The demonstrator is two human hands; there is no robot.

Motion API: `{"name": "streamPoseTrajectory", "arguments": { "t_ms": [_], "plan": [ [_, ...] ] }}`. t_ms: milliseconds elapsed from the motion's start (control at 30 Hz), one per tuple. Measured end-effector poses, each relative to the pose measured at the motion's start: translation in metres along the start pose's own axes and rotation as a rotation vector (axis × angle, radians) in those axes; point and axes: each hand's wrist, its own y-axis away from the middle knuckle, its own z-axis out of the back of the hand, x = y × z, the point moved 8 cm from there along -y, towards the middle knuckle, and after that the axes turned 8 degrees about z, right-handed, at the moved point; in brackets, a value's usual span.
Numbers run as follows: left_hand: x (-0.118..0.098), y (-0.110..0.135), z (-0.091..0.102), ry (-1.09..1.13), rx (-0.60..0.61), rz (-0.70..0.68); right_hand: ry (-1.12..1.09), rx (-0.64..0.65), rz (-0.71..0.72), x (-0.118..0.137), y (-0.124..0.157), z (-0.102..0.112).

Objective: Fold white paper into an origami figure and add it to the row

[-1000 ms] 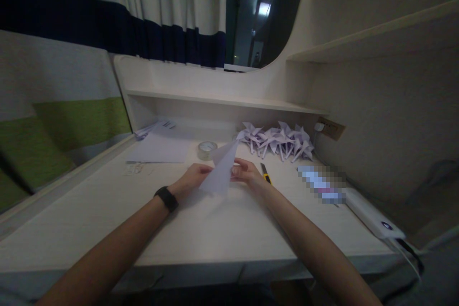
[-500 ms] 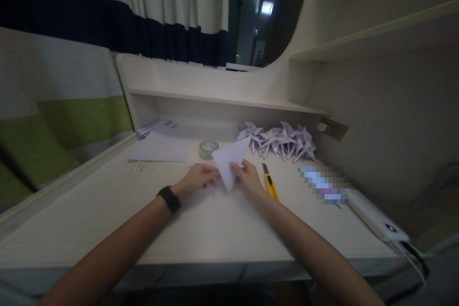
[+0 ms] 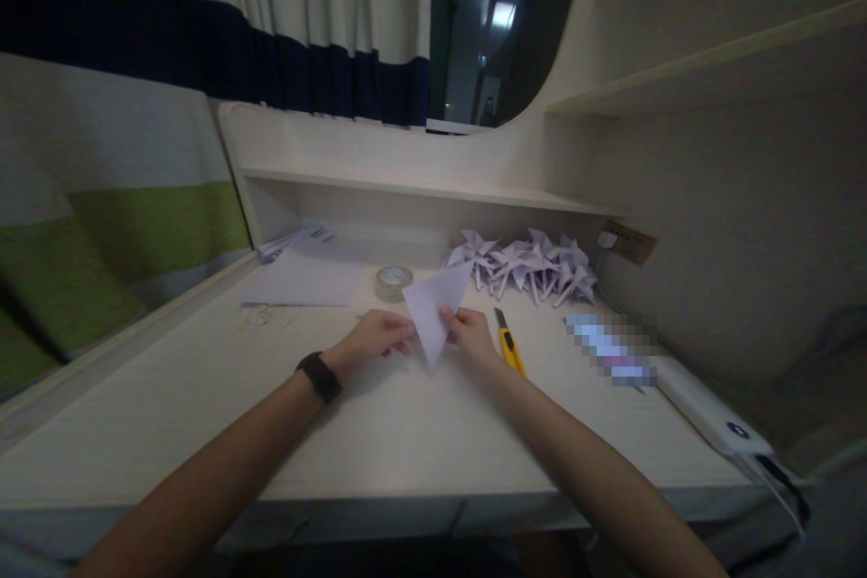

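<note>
A pale lilac sheet folded into a triangle (image 3: 433,309) stands on one corner just above the light desk (image 3: 379,433). My left hand (image 3: 374,334), with a black band at the wrist, pinches its left edge. My right hand (image 3: 467,332) pinches its right edge, thumb on the front face. Both hands are closed on the paper near the middle of the desk.
A yellow utility knife (image 3: 508,345) lies right of my right hand. A roll of clear tape (image 3: 394,282) and a stack of lilac sheets (image 3: 304,280) sit behind. Several folded paper pinwheels (image 3: 528,266) are piled at the back right. A white power bank (image 3: 711,411) lies at the right edge.
The folded paper went from a long shape tilted low between my hands to a compact triangle held upright. My hands drew slightly closer together.
</note>
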Motion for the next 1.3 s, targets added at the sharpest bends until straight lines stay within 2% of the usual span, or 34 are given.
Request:
{"name": "streamPoseTrajectory", "arguments": {
  "t_ms": [233, 400, 467, 600, 733, 833, 1000, 1167, 1233, 1300],
  "plan": [
    [-0.006, 0.005, 0.000, 0.085, -0.060, 0.096, 0.120, -0.054, 0.094, 0.009, 0.003, -0.001],
    [0.004, 0.006, 0.019, 0.127, -0.195, 0.168, 0.073, -0.189, 0.144, 0.020, -0.002, 0.019],
    [0.007, 0.005, 0.024, 0.148, -0.195, 0.151, 0.040, -0.202, 0.128, 0.022, -0.006, 0.025],
    [0.003, 0.002, 0.018, 0.216, -0.108, 0.061, 0.015, -0.130, 0.049, 0.017, -0.009, 0.023],
    [-0.001, 0.000, 0.006, 0.253, -0.060, -0.006, 0.050, -0.072, 0.037, 0.013, -0.007, 0.016],
    [-0.003, 0.000, 0.009, 0.256, -0.096, -0.040, 0.071, -0.045, 0.065, 0.014, -0.007, 0.015],
    [-0.002, 0.003, 0.023, 0.287, -0.185, 0.007, 0.093, -0.023, 0.086, 0.015, -0.009, 0.014],
    [-0.017, 0.008, 0.014, 0.469, -0.037, -0.103, 0.097, 0.029, 0.086, 0.012, -0.004, 0.005],
    [-0.020, 0.009, 0.013, 0.431, -0.069, -0.114, 0.128, 0.026, 0.056, 0.009, -0.001, 0.004],
    [-0.020, 0.011, 0.019, 0.345, -0.175, -0.094, 0.223, 0.006, 0.046, 0.009, 0.001, 0.005]
  ]
}}
